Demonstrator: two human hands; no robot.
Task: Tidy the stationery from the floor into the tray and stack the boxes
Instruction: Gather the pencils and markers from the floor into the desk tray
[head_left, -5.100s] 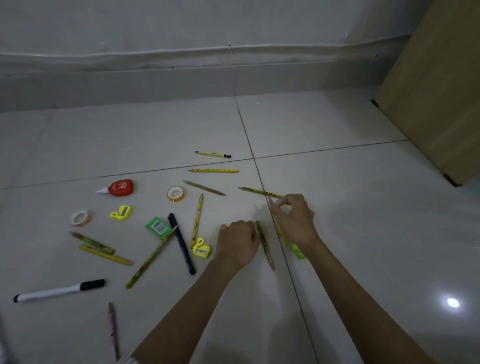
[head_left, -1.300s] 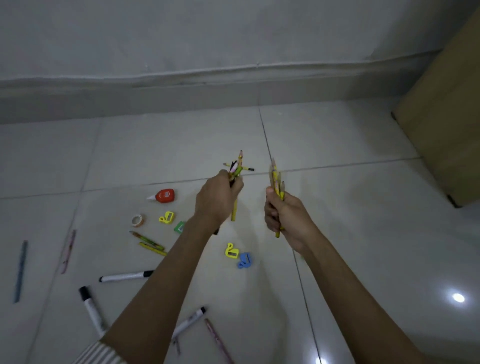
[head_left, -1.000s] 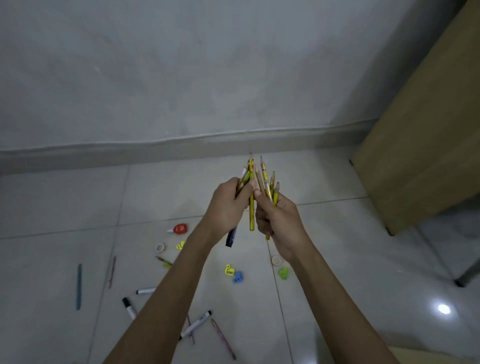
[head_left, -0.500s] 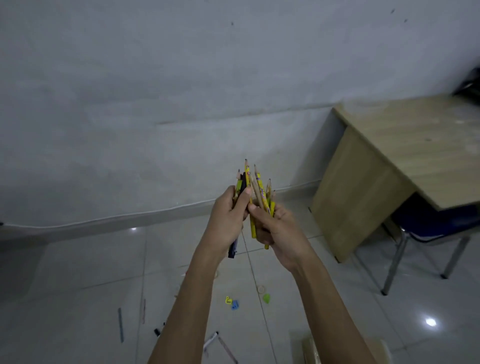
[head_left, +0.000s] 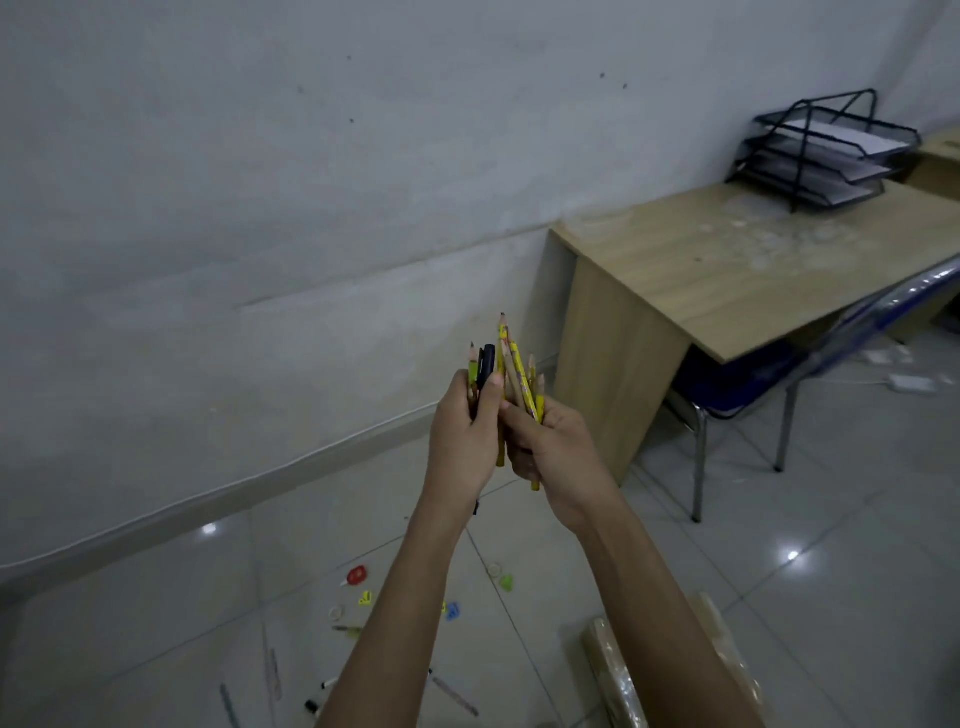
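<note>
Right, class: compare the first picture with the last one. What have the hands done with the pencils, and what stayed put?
The pencils and a dark pen have left the floor. The left hand grips the pen with some pencils, the right hand grips the rest, and both hands are raised and brought together. The red glue bottle, blue sharpener and tape roll still lie on the floor.

Left grip (head_left: 462, 436) and right grip (head_left: 558, 447) raised together, fingers curled.

Held: five pencils (head_left: 522, 384) by visible tips, one black marker (head_left: 487, 361). Floor: two tape rolls (head_left: 337, 612) (head_left: 494, 569), one red dispenser (head_left: 356, 576), four small sharpeners (head_left: 366, 597), two white markers (head_left: 324, 685). One desk (head_left: 727, 270), one chair (head_left: 737, 379), one three-tier mesh tray (head_left: 821, 156). Boxes (head_left: 610, 670): count unclear.
</note>
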